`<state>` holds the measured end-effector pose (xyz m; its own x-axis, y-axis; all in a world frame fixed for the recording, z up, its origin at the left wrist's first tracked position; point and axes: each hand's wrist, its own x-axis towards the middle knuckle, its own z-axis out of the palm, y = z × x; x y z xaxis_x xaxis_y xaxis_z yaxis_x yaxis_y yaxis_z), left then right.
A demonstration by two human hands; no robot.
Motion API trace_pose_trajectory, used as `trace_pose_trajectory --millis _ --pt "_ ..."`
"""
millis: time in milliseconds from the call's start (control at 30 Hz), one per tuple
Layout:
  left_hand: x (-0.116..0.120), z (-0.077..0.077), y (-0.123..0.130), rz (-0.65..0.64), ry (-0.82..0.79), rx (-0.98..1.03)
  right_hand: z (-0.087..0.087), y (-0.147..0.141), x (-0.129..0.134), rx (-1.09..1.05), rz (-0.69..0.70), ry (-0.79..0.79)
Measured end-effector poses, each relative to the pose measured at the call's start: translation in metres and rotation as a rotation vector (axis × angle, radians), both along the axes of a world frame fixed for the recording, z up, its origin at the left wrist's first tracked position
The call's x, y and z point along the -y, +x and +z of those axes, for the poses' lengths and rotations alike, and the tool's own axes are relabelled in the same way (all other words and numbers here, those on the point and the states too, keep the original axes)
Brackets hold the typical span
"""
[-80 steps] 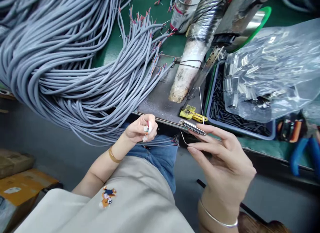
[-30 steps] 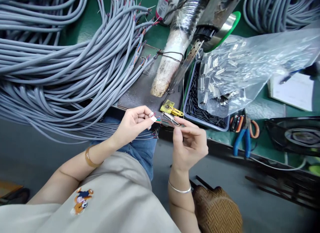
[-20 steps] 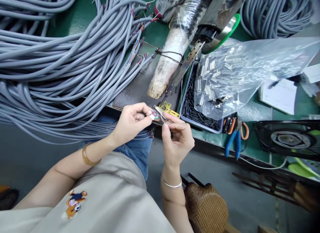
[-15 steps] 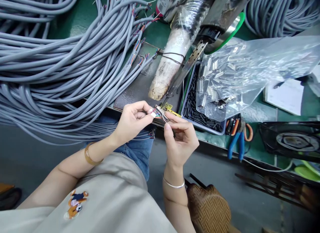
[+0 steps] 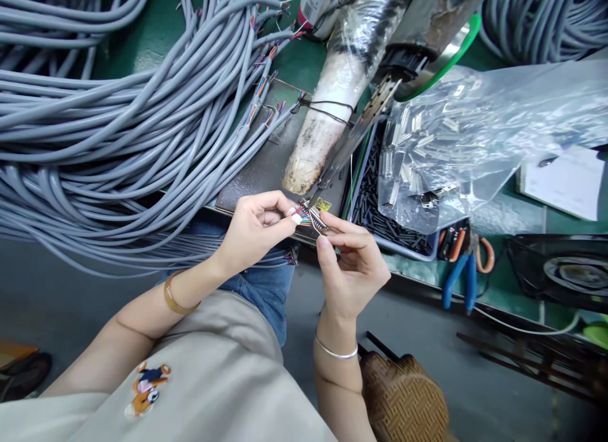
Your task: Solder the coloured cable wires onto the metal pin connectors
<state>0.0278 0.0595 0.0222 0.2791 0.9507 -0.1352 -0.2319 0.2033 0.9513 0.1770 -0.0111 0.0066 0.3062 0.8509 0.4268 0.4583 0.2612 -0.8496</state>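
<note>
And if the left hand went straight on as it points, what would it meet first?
Probably the small silver metal connector, just beyond the left hand, though depth there is unclear.

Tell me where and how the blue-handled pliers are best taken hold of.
I'd wrap around both blue handles, coming from the front edge of the table with the right hand, the nearer one, once it is free. The handles spread apart with their ends out at that edge, while orange handles crowd the pliers' other end.

connector [image 5: 317, 220]: shiny metal | cables [image 5: 128, 124]: smooth plastic | bag [image 5: 498, 122]: glossy plastic | shirt [image 5: 218, 366]: matt cloth
</note>
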Motion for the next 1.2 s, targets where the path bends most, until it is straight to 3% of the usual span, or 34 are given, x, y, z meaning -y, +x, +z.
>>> trace_pose_trajectory --millis 1200 --pt "-0.0002 0.0075 0.0007 0.021 -0.01 -0.009 0.0052 -0.005 -0.0093 0.132 -0.039 0.137"
